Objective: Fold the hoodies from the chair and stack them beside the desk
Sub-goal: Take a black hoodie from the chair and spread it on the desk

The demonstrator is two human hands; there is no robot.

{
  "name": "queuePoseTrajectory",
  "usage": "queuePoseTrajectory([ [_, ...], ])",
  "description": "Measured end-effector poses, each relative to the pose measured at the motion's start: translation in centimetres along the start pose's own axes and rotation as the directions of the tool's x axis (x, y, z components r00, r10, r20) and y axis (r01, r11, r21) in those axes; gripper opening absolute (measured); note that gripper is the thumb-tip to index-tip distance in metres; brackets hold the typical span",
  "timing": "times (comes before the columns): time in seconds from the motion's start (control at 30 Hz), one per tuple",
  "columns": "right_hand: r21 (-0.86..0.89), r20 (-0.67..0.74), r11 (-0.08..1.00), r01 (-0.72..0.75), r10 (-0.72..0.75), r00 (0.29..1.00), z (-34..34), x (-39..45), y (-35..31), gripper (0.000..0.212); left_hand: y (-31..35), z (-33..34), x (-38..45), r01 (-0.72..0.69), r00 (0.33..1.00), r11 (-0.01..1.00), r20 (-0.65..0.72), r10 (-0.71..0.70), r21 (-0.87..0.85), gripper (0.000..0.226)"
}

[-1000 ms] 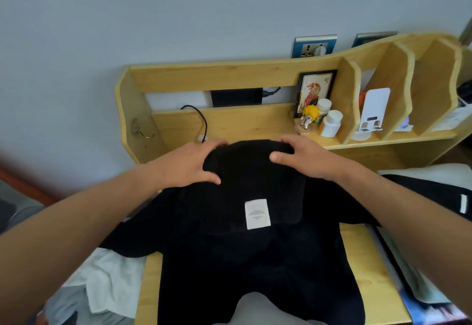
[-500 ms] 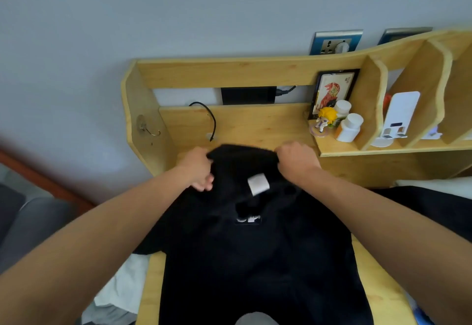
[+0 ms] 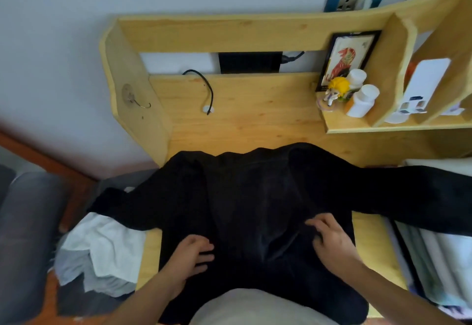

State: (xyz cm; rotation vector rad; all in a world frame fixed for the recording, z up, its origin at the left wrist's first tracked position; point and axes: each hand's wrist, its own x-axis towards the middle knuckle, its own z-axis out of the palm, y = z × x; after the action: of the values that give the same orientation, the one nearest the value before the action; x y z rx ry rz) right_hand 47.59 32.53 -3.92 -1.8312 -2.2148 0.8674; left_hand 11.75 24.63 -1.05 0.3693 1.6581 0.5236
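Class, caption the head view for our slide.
Both hands rest on a black hoodie spread across the desk.

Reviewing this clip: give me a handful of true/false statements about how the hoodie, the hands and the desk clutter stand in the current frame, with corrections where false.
1. The black hoodie lies spread on the wooden desk. True.
2. The left hand is lifted clear of the hoodie. False: it rests on the fabric, fingers fairly straight.
3. The right hand touches the hoodie near its lower middle. True.
4. One sleeve stretches off to the right over the light bedding. True.
5. The white bottles stand on the desk surface beside the hoodie. False: they stand on the raised shelf, by the framed picture.
6. The black cable lies across the hoodie. False: it hangs at the back panel, apart from it.
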Motion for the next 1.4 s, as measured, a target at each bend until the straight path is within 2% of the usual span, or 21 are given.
queuePoseTrajectory([
  [0.03, 0.182, -0.027, 0.96, -0.212, 0.22, 0.975, -0.2, 1.2, -0.5, 0.038, 0.9, 0.1, 0.8, 0.006, 1.0, 0.995, -0.003, -0.006, -0.102, 0.023],
  [0.1, 0.476, 0.183, 0.696, -0.538, 0.52, 0.834, -0.3, 4.3, -1.7, 0.037, 3.0, 0.8, 2.4, 0.023, 1.0, 0.963, -0.009, -0.026, -0.269, 0.029],
  [0.17, 0.633, 0.404, 0.438, -0.638, 0.517, 0.755, 0.1, 6.7, -2.8, 0.041, 4.7, 1.8, 3.9, 0.04, 0.998, 0.928, -0.032, -0.056, -0.37, 0.034],
  [0.2, 0.662, 0.444, 0.379, -0.646, 0.496, 0.746, 0.2, 7.7, -3.4, 0.04, 5.4, 2.4, 4.6, 0.044, 0.996, 0.923, -0.055, -0.07, -0.382, 0.037],
  [0.37, 0.71, 0.477, 0.27, -0.65, 0.494, 0.727, 0.0, 10.0, -5.2, 0.037, 7.4, 4.3, 6.1, 0.106, 0.983, 0.916, -0.095, -0.154, -0.388, 0.039],
  [0.43, 0.732, 0.472, 0.274, -0.623, 0.455, 0.755, 0.0, 10.2, -5.5, 0.039, 7.8, 4.3, 6.0, 0.07, 0.992, 0.941, -0.073, -0.1, -0.331, 0.031],
  [0.5, 0.769, 0.373, 0.343, -0.539, 0.445, 0.814, -0.4, 9.7, -6.0, 0.028, 8.3, 3.6, 5.8, -0.089, 0.994, 0.955, -0.08, 0.069, -0.283, 0.025],
  [0.57, 0.807, 0.226, 0.411, -0.424, 0.448, 0.865, -0.9, 8.9, -6.5, 0.015, 8.9, 2.3, 5.5, -0.256, 0.966, 0.867, -0.085, 0.244, -0.427, 0.03],
  [0.6, 0.817, 0.174, 0.425, -0.39, 0.462, 0.869, -1.1, 8.6, -6.7, 0.015, 9.1, 1.6, 5.3, -0.271, 0.959, 0.789, -0.082, 0.272, -0.551, 0.033],
  [0.63, 0.815, 0.145, 0.43, -0.388, 0.498, 0.855, -1.0, 8.5, -6.5, 0.018, 9.2, 1.1, 5.2, -0.239, 0.963, 0.731, -0.062, 0.261, -0.639, 0.036],
  [0.67, 0.804, 0.133, 0.434, -0.406, 0.534, 0.835, -1.1, 8.4, -6.4, 0.023, 9.1, 0.8, 5.3, -0.184, 0.976, 0.732, -0.036, 0.214, -0.656, 0.039],
  [0.77, 0.725, 0.203, 0.421, -0.545, 0.626, 0.753, -0.9, 8.4, -5.9, 0.039, 8.4, 0.6, 6.0, -0.089, 0.995, 0.902, -0.069, 0.066, -0.422, 0.039],
  [0.83, 0.704, 0.336, 0.358, -0.614, 0.594, 0.731, -0.6, 8.3, -6.0, 0.051, 8.5, 0.9, 6.1, -0.103, 0.991, 0.933, -0.115, 0.067, -0.346, 0.036],
  [0.9, 0.701, 0.374, 0.338, -0.627, 0.575, 0.728, -0.4, 8.2, -6.4, 0.056, 8.8, 1.2, 6.0, -0.169, 0.982, 0.934, -0.137, 0.132, -0.315, 0.029],
  [0.97, 0.697, 0.241, 0.428, -0.576, 0.616, 0.75, -0.4, 8.4, -6.7, 0.044, 9.5, 1.5, 5.5, -0.235, 0.968, 0.914, -0.168, 0.188, -0.331, 0.018],
  [1.03, 0.693, 0.087, 0.515, -0.505, 0.636, 0.767, -1.1, 8.9, -7.4, 0.027, 10.6, 1.7, 5.2, -0.269, 0.954, 0.903, -0.223, 0.202, -0.335, 0.026],
  [1.1, 0.735, 0.049, 0.507, -0.45, 0.623, 0.781, -2.0, 9.3, -8.0, 0.013, 11.7, 1.7, 5.2, -0.302, 0.927, 0.934, -0.287, 0.242, -0.19, 0.04],
  [1.2, 0.839, 0.158, 0.318, -0.442, 0.635, 0.757, -2.2, 9.1, -8.3, 0.019, 11.8, 1.2, 5.8, -0.302, 0.878, 0.948, -0.357, 0.319, 0.104, 0.049],
  [1.23, 0.828, 0.209, 0.29, -0.481, 0.635, 0.743, -1.8, 8.6, -8.1, 0.021, 11.2, 1.2, 5.9, -0.256, 0.9, 0.961, -0.337, 0.277, 0.104, 0.052],
  [1.3, 0.757, 0.352, 0.264, -0.597, 0.605, 0.714, -0.3, 6.8, -8.0, 0.026, 9.1, 1.6, 5.3, -0.073, 0.971, 0.997, -0.227, 0.073, 0.007, 0.062],
  [1.4, 0.621, 0.517, 0.285, -0.731, 0.551, 0.654, 2.7, 4.0, -7.3, 0.045, 4.3, 2.0, 4.6, 0.108, 0.991, 0.981, -0.057, -0.118, -0.16, 0.075],
])
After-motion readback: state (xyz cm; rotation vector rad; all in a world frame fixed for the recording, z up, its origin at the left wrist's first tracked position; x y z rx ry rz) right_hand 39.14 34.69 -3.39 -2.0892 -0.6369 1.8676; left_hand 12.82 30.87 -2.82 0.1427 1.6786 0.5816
